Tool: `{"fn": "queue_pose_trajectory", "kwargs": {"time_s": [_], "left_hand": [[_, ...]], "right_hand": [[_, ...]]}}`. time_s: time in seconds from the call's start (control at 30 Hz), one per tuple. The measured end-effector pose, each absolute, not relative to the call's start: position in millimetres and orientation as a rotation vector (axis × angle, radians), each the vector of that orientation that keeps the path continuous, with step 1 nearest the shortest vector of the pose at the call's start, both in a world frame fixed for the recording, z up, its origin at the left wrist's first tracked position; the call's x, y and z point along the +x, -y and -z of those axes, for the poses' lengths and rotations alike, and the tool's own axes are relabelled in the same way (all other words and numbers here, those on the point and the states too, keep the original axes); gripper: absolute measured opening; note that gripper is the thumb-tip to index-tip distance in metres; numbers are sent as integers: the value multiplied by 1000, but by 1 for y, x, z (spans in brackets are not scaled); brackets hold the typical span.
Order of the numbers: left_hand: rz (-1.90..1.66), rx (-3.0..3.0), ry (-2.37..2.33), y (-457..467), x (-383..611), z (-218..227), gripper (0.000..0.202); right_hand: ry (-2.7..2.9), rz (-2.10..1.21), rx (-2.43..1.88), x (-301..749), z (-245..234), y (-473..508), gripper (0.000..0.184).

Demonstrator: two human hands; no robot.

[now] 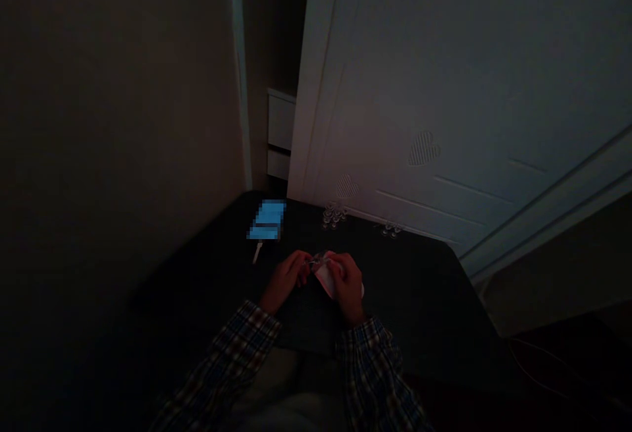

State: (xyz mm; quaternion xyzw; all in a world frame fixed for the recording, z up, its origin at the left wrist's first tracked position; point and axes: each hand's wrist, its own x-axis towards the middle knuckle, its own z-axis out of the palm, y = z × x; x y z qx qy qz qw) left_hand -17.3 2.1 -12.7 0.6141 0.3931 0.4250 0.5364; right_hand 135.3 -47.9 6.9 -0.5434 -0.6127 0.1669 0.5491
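Observation:
The room is very dim. My left hand [286, 280] and my right hand [348, 285] meet over a dark table [419, 300], both with plaid sleeves. My right hand is curled around a small pink-and-white thing [326, 278], possibly a card or packet. My left hand pinches at a small shiny piece [315, 261] at the top edge of that thing. What the piece is stays too dark to tell.
A glowing blue screen [267, 220] lies at the table's far left, with a small white stick [257, 252] just in front of it. Two clusters of small clear shiny items [334, 215] [391, 228] sit by the white door [444, 89] behind the table.

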Motion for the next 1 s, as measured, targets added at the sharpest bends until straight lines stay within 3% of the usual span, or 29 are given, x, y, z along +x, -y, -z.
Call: {"fn": "queue_pose_trajectory", "kwargs": {"time_s": [1.0], "left_hand": [[-893, 1564, -929, 1, -17, 9, 35]], "right_hand": [[1405, -371, -1234, 132, -8, 48, 17]]}}
